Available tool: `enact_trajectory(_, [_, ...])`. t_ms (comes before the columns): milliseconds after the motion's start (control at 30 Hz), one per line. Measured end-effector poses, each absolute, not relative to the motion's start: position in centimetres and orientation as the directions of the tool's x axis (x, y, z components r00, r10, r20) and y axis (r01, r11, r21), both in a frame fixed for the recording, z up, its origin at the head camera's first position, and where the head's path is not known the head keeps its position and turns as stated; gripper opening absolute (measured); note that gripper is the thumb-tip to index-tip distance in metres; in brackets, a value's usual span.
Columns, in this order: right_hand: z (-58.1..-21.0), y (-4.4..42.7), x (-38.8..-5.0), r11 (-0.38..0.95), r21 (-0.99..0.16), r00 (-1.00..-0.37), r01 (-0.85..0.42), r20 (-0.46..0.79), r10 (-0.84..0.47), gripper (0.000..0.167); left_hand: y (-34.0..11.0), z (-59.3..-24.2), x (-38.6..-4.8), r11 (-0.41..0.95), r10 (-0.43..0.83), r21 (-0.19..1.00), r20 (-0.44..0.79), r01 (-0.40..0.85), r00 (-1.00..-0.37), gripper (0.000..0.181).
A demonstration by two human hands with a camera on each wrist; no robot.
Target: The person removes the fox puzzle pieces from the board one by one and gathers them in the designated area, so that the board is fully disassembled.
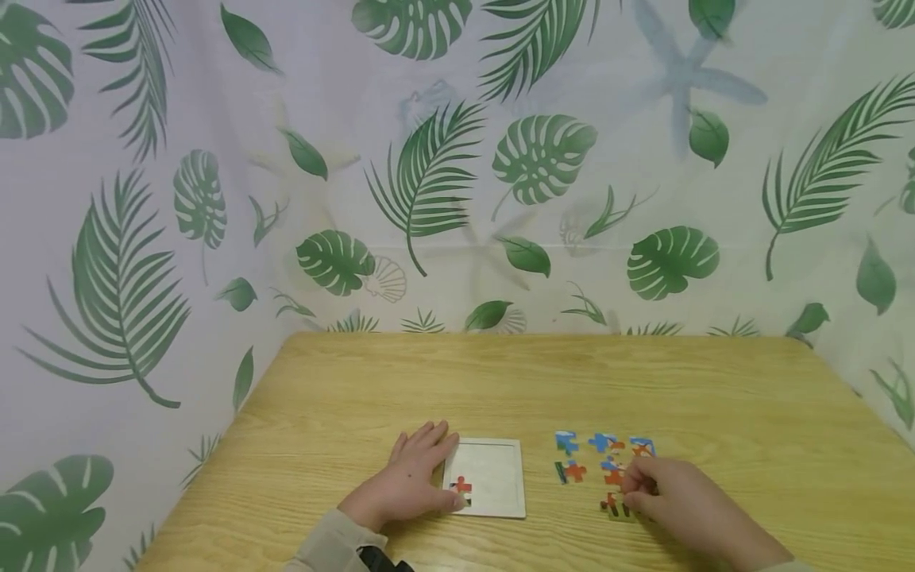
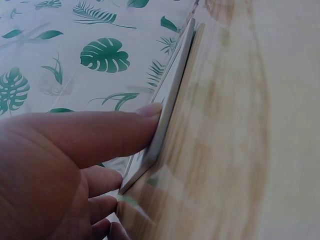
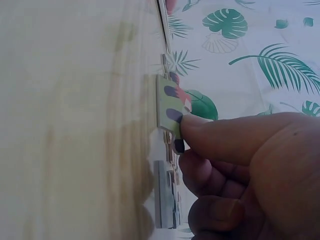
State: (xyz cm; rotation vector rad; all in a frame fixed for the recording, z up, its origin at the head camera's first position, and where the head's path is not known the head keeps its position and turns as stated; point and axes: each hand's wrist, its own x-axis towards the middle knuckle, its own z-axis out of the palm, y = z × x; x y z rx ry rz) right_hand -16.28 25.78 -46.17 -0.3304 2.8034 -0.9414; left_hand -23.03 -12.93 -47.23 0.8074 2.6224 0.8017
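Note:
A shallow white puzzle tray lies on the table, with one red puzzle piece in its near left corner. My left hand rests along the tray's left side, fingers stretched out, its thumb pressing the near rim. To the right, my right hand pinches a jigsaw piece between thumb and index finger. This piece is green with dark and red shapes, and appears tilted and slightly raised. Several more jigsaw pieces, including a blue one and a red one, lie beside the hand; it may hide others.
The wood-grain table extends behind and around the tray and pieces. A white curtain printed with green leaves hangs at the back and sides. A dark strap sits at the left sleeve.

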Motion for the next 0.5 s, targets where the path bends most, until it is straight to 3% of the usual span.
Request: enact_trajectory(500, [-46.56,25.75,-16.43,0.812,-0.57,-0.975,-0.122,-0.084,-0.205,0.014,-12.92,-47.01,-22.89,0.69,0.576,0.6,-0.118,0.404,-0.809,0.092])
